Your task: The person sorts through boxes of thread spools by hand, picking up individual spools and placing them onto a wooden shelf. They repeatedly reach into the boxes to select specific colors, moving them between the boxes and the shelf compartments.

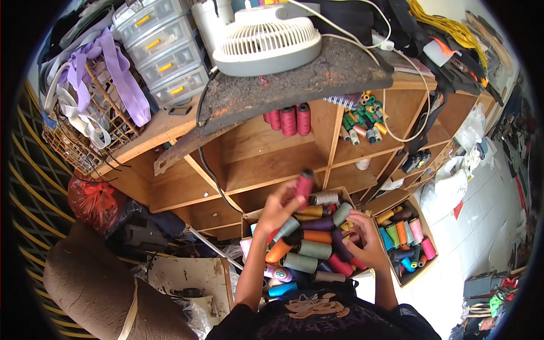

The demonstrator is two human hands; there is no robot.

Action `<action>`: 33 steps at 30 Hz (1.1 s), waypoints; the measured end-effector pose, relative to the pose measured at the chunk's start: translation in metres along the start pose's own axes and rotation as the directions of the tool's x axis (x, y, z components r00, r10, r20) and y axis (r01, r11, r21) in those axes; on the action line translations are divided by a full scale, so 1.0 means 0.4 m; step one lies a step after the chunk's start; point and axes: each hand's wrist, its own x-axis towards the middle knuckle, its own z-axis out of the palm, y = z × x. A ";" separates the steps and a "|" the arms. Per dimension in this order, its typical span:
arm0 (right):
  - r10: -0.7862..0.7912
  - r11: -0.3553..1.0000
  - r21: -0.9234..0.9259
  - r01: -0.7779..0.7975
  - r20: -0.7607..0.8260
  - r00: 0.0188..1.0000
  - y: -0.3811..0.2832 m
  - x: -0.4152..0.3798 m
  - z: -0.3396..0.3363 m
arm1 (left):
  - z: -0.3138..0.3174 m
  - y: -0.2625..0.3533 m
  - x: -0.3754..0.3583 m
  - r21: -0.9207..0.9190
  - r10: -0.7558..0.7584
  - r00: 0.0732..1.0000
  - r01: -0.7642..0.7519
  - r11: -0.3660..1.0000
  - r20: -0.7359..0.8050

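My left hand [276, 211] is closed on a dark red thread spool [304, 190], raised above the near side of the wooden shelf and slightly blurred. Below it stands a cardboard box [246, 228] heaped with thread spools, among them a grey-green spool [315, 249], an orange spool [279, 249] and a purple spool [340, 245]. Over the right part of that heap is my right hand [367, 243], its thumb and fingers apart and curved close to the spools. Several matching dark red spools [289, 120] stand together in an upper shelf compartment.
Beside the heaped box, a second carton [426, 266] holds more spools. Small green spools [362, 119] fill another compartment of the wooden shelf [272, 161]. On top sit a white fan [266, 42], clear drawers [164, 65] and a wicker basket [107, 107]; a loose cable [428, 107] hangs in front.
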 end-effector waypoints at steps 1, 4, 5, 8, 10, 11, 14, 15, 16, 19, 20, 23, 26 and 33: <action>0.009 1.000 0.029 -0.009 -0.006 1.000 0.005 -0.005 -0.003 | -0.015 -0.012 0.049 0.004 0.068 0.993 -0.068 0.998 -0.100; -0.023 0.999 0.035 0.024 -0.018 1.000 0.019 -0.016 -0.008 | -0.064 -0.071 0.195 0.050 0.209 0.913 -0.205 0.977 -0.350; -0.011 1.000 0.020 0.011 -0.009 1.000 0.021 -0.019 -0.009 | -0.092 -0.112 0.250 0.131 0.282 0.873 -0.251 0.959 -0.399; -0.005 1.000 -0.029 0.006 0.013 1.000 0.039 -0.034 -0.013 | -0.134 -0.163 0.351 0.214 0.277 0.811 -0.191 0.958 -0.515; 0.014 0.999 -0.045 -0.013 0.025 1.000 0.064 -0.047 -0.014 | -0.151 -0.182 0.405 0.279 0.285 0.776 -0.146 0.949 -0.563; 0.024 0.999 -0.036 -0.023 0.025 0.999 0.067 -0.049 -0.014 | -0.155 -0.188 0.430 0.270 0.289 0.771 -0.158 0.950 -0.568; 0.006 0.994 -0.106 -0.004 0.020 1.000 0.079 -0.059 -0.014 | -0.157 -0.207 0.474 0.280 0.317 0.750 -0.182 0.943 -0.581; 0.021 0.994 -0.112 -0.018 0.027 0.999 0.081 -0.062 -0.014 | -0.153 -0.206 0.484 0.311 0.344 0.736 -0.189 0.931 -0.583; 0.036 0.992 -0.118 -0.031 0.034 0.999 0.082 -0.064 -0.015 | -0.149 -0.205 0.493 0.342 0.372 0.722 -0.196 0.919 -0.584; 0.055 0.987 -0.153 -0.047 0.047 0.997 0.082 -0.067 -0.017 | -0.130 -0.192 0.504 0.408 0.373 0.693 -0.124 0.904 -0.617; 0.059 0.984 -0.168 -0.050 0.049 0.997 0.076 -0.067 -0.016 | -0.132 -0.195 0.505 0.400 0.368 0.694 -0.125 0.908 -0.619; 0.026 0.971 -0.238 -0.016 0.036 0.999 0.040 -0.061 -0.015 | -0.152 -0.202 0.514 0.417 0.368 0.671 -0.096 0.904 -0.644; 0.050 0.972 -0.230 -0.041 0.034 0.998 0.039 -0.062 -0.014 | -0.196 -0.210 0.518 0.552 0.439 0.590 0.015 0.833 -0.678; 0.088 0.957 -0.282 -0.074 0.037 0.995 0.078 -0.069 -0.018 | -0.209 -0.186 0.538 0.358 0.300 0.648 -0.045 0.933 -0.700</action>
